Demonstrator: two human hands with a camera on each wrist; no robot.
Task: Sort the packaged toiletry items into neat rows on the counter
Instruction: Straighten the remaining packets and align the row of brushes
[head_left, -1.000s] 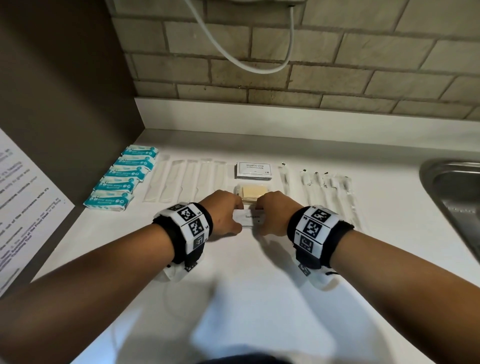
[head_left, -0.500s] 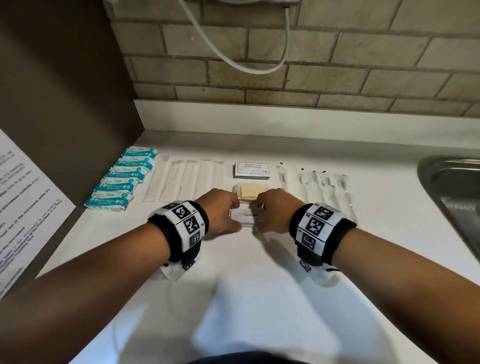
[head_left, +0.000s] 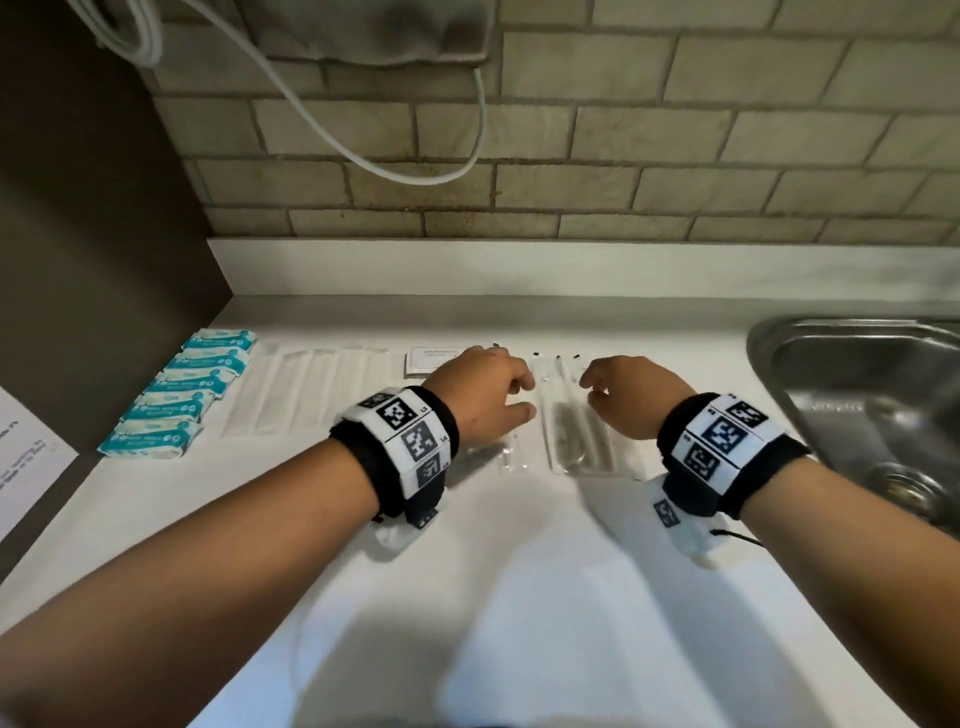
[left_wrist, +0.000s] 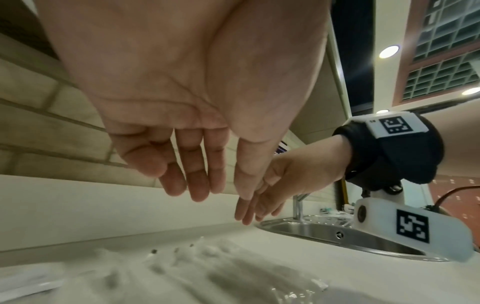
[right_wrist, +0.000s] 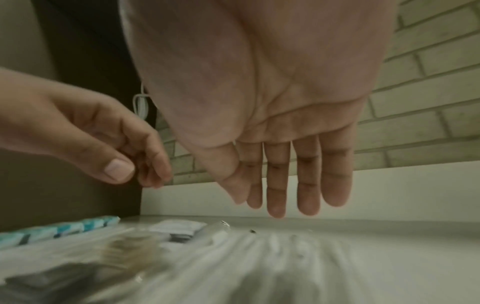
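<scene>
Packs lie in a row on the white counter (head_left: 519, 597), up near the back wall. At the 9 o'clock end sit five blue packs (head_left: 176, 395), stacked like steps beside the dark side wall (head_left: 104, 234). Next to them lie long white packs (head_left: 306, 389), side by side. Then comes a small white sachet (head_left: 423, 360) with gray print; the left hand (head_left: 480, 400) covers part of it. Clear packs (head_left: 574, 431) lie at the 3 o'clock end of the row, with something brown and bristly showing inside.

The left hand is above the clear packs, palm down. The left wrist view shows its fingers (left_wrist: 197, 174) loose and a little bent, holding nothing. The right hand (head_left: 631, 397) is just beside it, toward 3 o'clock, over the same clear packs. The right wrist view shows its fingers (right_wrist: 306, 181) straight and spread, holding nothing. Neither hand touches the packs; both wrist views show a gap under the fingertips. The two hands are near each other but apart.

Both wrists wear black bands with white square tags (head_left: 410, 431).

A metal sink (head_left: 872, 395) sits at 3 o'clock. The back wall is tan brick (head_left: 675, 156). A white cord (head_left: 363, 156) hangs in a loop at 12 o'clock. A printed paper (head_left: 26, 447) lies at 9 o'clock.
</scene>
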